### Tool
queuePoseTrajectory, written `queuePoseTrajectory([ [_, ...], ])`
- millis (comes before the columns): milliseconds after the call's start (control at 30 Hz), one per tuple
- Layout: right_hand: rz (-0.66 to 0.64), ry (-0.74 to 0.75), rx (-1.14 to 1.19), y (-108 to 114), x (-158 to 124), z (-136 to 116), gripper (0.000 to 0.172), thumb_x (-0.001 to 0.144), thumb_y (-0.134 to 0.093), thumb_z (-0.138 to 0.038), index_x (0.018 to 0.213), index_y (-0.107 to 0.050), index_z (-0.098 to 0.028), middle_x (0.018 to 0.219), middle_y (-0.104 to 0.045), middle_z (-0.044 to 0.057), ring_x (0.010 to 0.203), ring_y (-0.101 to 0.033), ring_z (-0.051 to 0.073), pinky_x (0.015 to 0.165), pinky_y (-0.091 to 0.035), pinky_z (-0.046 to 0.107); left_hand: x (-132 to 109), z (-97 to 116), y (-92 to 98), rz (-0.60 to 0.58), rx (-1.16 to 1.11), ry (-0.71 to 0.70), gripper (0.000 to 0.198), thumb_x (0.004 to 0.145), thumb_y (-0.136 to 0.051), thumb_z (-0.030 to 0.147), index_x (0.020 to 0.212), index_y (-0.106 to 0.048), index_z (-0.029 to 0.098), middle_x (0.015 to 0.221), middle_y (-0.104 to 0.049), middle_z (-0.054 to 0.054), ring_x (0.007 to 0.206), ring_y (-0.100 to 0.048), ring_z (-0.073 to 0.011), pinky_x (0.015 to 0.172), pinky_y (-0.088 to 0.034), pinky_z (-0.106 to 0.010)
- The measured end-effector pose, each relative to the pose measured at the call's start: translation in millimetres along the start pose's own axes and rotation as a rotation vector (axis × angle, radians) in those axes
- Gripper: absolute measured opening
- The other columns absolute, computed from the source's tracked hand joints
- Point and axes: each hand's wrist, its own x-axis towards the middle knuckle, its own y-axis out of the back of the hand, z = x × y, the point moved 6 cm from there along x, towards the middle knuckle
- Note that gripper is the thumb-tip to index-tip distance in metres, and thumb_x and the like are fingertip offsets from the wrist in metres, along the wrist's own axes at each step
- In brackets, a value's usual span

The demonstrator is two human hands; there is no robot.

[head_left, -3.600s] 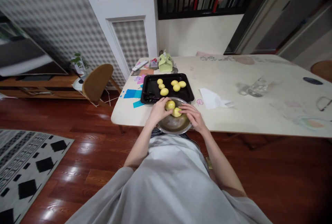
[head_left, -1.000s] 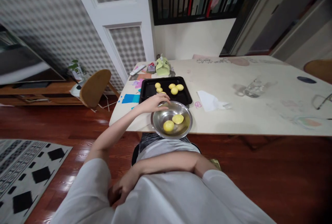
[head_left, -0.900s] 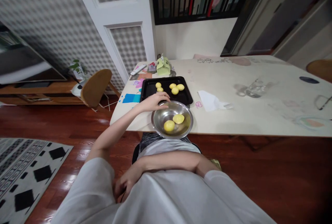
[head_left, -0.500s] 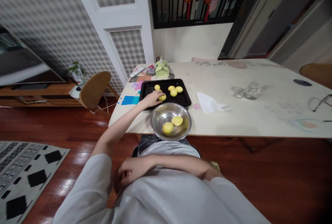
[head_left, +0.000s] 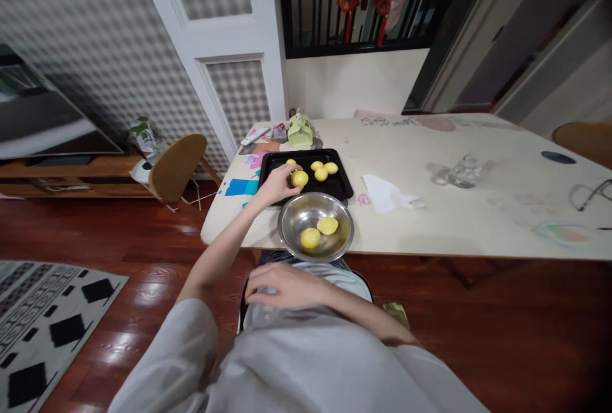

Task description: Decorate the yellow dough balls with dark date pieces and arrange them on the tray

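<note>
My left hand (head_left: 280,185) is closed on a yellow lemon (head_left: 299,178) over the near left part of a black baking tray (head_left: 343,191). Three more lemons (head_left: 321,174) lie grouped on the tray's right side, and another lemon (head_left: 291,162) shows partly behind my fingers. A steel bowl (head_left: 292,212) with two lemons (head_left: 327,225) in it stands at the table's near edge, just in front of the tray. My right hand (head_left: 287,285) hangs before my waist, below the bowl, its fingers loosely bent and apart with nothing in them.
On the white table (head_left: 401,145) are a green tissue box (head_left: 300,130), a remote (head_left: 255,136), a crumpled white tissue (head_left: 382,193), a glass (head_left: 465,172) and eyeglasses (head_left: 595,193). A wooden chair (head_left: 178,163) stands to the left.
My left hand has taken hold of the lemon and lifted it slightly toward me. My right hand has risen from my lap toward the bowl, moving to the right.
</note>
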Motion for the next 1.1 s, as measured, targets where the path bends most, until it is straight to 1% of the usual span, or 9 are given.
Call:
queuePoseTrajectory([
  [67, 0.118, -0.022, -0.078, 25, -13, -7, 0.02, 0.106, -0.058, -0.024, 0.096, -0.074, -0.018, 0.097, -0.077, 0.004, 0.093, -0.071, 0.017, 0.092, -0.054, 0.028, -17, 22, 1.5, -0.044, -0.084, -0.031, 0.042, 0.081, -0.076, 0.023, 0.122, -0.067, 0.018, 0.112, -0.068, -0.008, 0.084, -0.063, -0.0174, 0.077, -0.054, -0.028],
  [167, 0.356, -0.086, -0.215, 65, -39, -7, 0.023, 0.108, -0.055, -0.028, 0.098, -0.074, -0.02, 0.096, -0.078, 0.005, 0.092, -0.071, 0.019, 0.092, -0.055, 0.033, -40, 45, -13.0, -0.083, -0.129, -0.014, 0.041, 0.077, -0.075, 0.017, 0.118, -0.07, 0.017, 0.114, -0.066, -0.008, 0.085, -0.063, -0.0172, 0.074, -0.054, -0.028],
  [300, 0.628, -0.166, -0.365, 110, -78, 3, 0.025, 0.108, -0.053, -0.031, 0.097, -0.074, -0.023, 0.096, -0.078, 0.007, 0.094, -0.072, 0.023, 0.09, -0.056, 0.039, -56, 51, -42.9, -0.085, -0.149, 0.072, 0.038, 0.077, -0.076, 0.013, 0.114, -0.073, 0.016, 0.11, -0.063, -0.008, 0.084, -0.063, -0.0181, 0.074, -0.054, -0.03],
  [400, 0.748, -0.262, -0.532, 133, -106, 15, 0.027, 0.108, -0.051, -0.033, 0.098, -0.074, -0.023, 0.096, -0.077, 0.01, 0.093, -0.07, 0.026, 0.088, -0.056, 0.042, -57, 47, -57.0, -0.093, -0.154, 0.104, 0.041, 0.073, -0.081, 0.016, 0.113, -0.073, 0.016, 0.109, -0.063, -0.008, 0.087, -0.064, -0.0198, 0.078, -0.056, -0.032],
  [533, 0.722, -0.349, -0.607, 144, -131, 32, 0.028, 0.107, -0.05, -0.035, 0.106, -0.076, -0.024, 0.105, -0.076, 0.011, 0.103, -0.069, 0.029, 0.096, -0.055, 0.048, -56, 41, -61.1, -0.074, -0.114, 0.141, 0.035, 0.076, -0.08, 0.017, 0.111, -0.073, 0.017, 0.105, -0.063, -0.007, 0.089, -0.065, -0.0215, 0.082, -0.058, -0.035],
  [633, 0.637, -0.362, -0.602, 140, -140, 44, 0.029, 0.107, -0.051, -0.036, 0.121, -0.075, -0.026, 0.122, -0.076, 0.011, 0.122, -0.067, 0.031, 0.109, -0.05, 0.054, -55, 39, -64.4, -0.082, -0.098, 0.152, 0.032, 0.078, -0.079, 0.018, 0.11, -0.072, 0.017, 0.104, -0.065, -0.007, 0.088, -0.065, -0.0212, 0.082, -0.057, -0.035],
  [767, 0.536, -0.371, -0.576, 132, -143, 58, 0.036, 0.109, -0.048, -0.036, 0.137, -0.069, -0.028, 0.139, -0.072, 0.01, 0.137, -0.061, 0.03, 0.117, -0.045, 0.057, -56, 37, -67.4, -0.034, -0.1, 0.162, 0.028, 0.083, -0.079, 0.02, 0.108, -0.067, 0.018, 0.106, -0.068, -0.007, 0.082, -0.063, -0.0186, 0.078, -0.056, -0.033],
  [933, 0.496, -0.375, -0.557, 132, -143, 73, 0.04, 0.11, -0.045, -0.035, 0.144, -0.065, -0.029, 0.147, -0.068, 0.01, 0.144, -0.056, 0.029, 0.12, -0.042, 0.059, -58, 35, -68.7, -0.015, -0.141, 0.195, 0.021, 0.088, -0.076, 0.022, 0.103, -0.061, 0.018, 0.104, -0.066, -0.005, 0.071, -0.061, -0.0147, 0.07, -0.054, -0.03],
  [1100, 0.528, -0.33, -0.515, 136, -147, 81, 0.04, 0.11, -0.042, -0.036, 0.14, -0.068, -0.028, 0.148, -0.067, 0.009, 0.144, -0.056, 0.027, 0.121, -0.044, 0.057, -62, 43, -64.8, -0.006, -0.075, 0.155, 0.019, 0.091, -0.073, 0.021, 0.108, -0.064, 0.021, 0.109, -0.067, -0.006, 0.078, -0.064, -0.0172, 0.079, -0.057, -0.034],
])
